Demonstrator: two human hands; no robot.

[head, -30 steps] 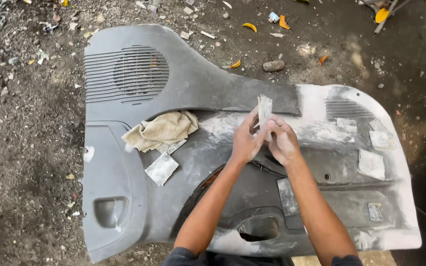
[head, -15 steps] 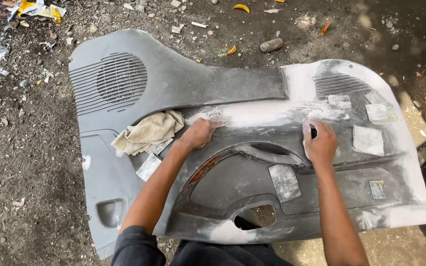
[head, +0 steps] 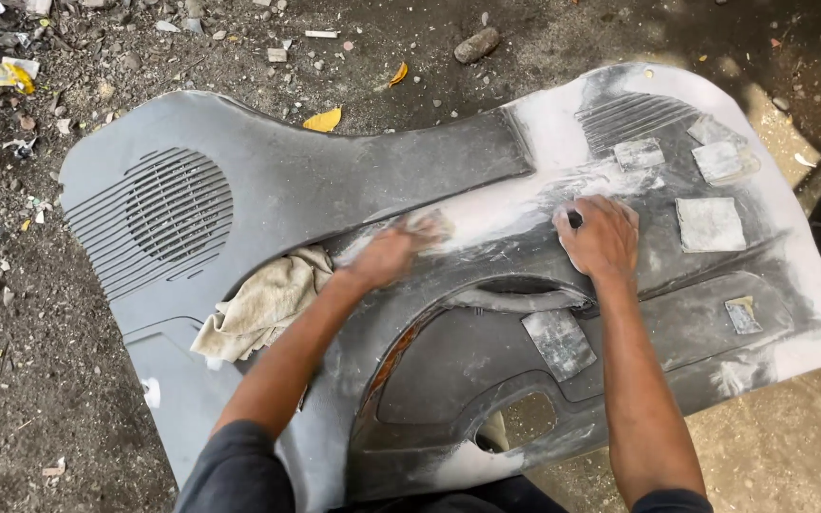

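A large grey plastic car door panel [head: 268, 180] lies flat on the dirt, dusted white with filler along its middle and right side. My left hand [head: 393, 251] is motion-blurred on the white ridge at the panel's middle, with a pale sandpaper piece [head: 435, 226] under its fingertips. To the right, my right hand [head: 604, 237] presses down on the same ridge, fingers curled, and a small dark scrap [head: 574, 219] shows beside the thumb. A crumpled beige cloth [head: 263, 304] lies on the panel just left of my left forearm.
Several square sandpaper pieces [head: 710, 223] lie on the panel's right part, and one [head: 560, 342] lies near the armrest opening. Dirt ground with a stone [head: 476, 44], yellow leaves [head: 323, 120] and litter surrounds the panel.
My hands, together on one sandpaper sheet a second ago, have moved apart onto the ridge. The left is now rubbing and blurred. The view has come closer.
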